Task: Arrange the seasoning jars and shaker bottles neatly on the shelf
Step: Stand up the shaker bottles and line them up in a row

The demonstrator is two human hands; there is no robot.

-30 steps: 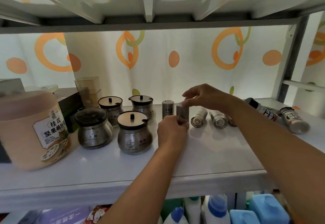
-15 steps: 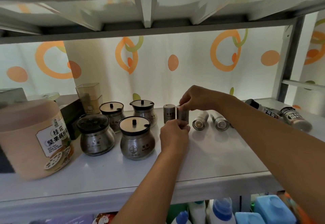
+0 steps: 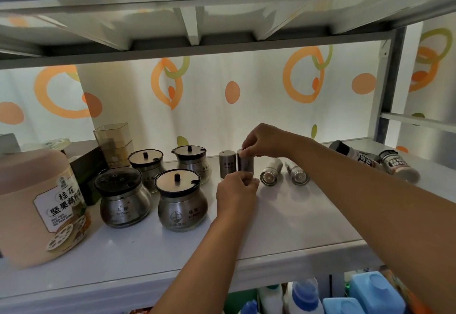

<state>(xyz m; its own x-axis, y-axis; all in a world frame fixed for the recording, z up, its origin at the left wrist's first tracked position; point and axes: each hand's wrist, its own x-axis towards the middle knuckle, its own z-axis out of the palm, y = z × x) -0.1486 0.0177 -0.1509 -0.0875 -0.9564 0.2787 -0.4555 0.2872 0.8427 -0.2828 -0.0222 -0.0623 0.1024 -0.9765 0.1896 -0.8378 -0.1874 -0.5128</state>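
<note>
Both hands were on one small upright brushed-steel cylinder shaker (image 3: 245, 163) near the middle of the white shelf board (image 3: 283, 217). Right hand (image 3: 265, 141) pinched its top from above; left hand (image 3: 235, 191) gripped its base from the front. The held shaker stood just beside a second matching steel cylinder shaker (image 3: 226, 164) on its left, close enough that I couldn't tell if they touched.

Left of that pair: four round-bellied steel seasoning jars with black-rimmed lids, in a two-by-two cluster. Front right jar (image 3: 181, 201), front left jar with dark lid (image 3: 122, 199), back left jar (image 3: 146, 165), back right jar (image 3: 191, 160). All upright.

Right of the held shaker: two small steel-capped shaker bottles lay on their sides, caps toward the camera, one near (image 3: 270, 174) and one just past it (image 3: 297, 174), side by side and apart. Farther right, two dark-labelled spice bottles lay tipped over near the shelf's back right, one (image 3: 355, 157) behind the right forearm and one (image 3: 398, 165) beyond it.

Far left: a large tan plastic tub with a printed label (image 3: 37, 205), a dark box (image 3: 86, 175) behind it, and a clear square plastic container (image 3: 114, 144) at the back.
</note>
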